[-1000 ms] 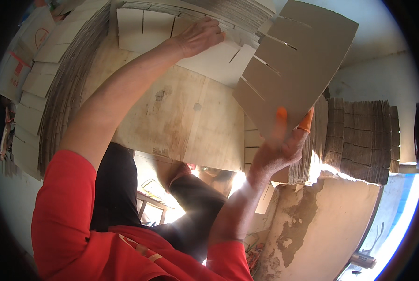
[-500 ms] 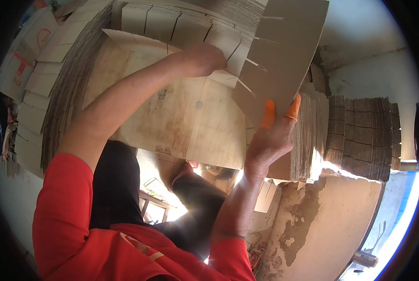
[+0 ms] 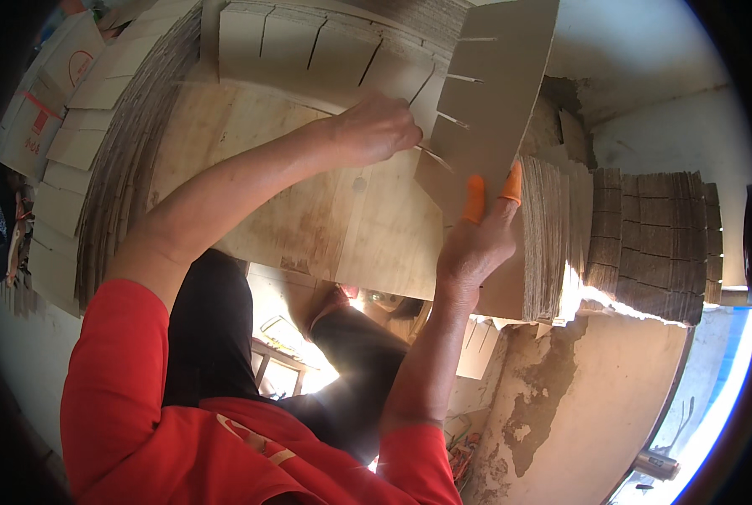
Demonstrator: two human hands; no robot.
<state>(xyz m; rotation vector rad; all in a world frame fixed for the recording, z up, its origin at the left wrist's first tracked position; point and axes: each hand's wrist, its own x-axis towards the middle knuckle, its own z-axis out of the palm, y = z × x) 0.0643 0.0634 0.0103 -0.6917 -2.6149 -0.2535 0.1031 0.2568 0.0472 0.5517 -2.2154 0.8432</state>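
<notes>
as hands (image 3: 379, 130) (image 3: 479, 248) hold slotted cardboard (image 3: 502, 105), carton (image 3: 27, 122) far left

The brownish-grey cardboard sheet (image 3: 504, 84) stood tilted, long and flat-faced, its upper end leaning right, with four narrow parallel slots running in from its left edge; left of it a second cardboard strip (image 3: 310, 107), turned nearly edge-on, showed as a thin pale line, partly hidden

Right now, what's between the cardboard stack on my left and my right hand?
The head view shows a wooden board between that cardboard stack and your right hand, your left forearm crossing above it.
</notes>
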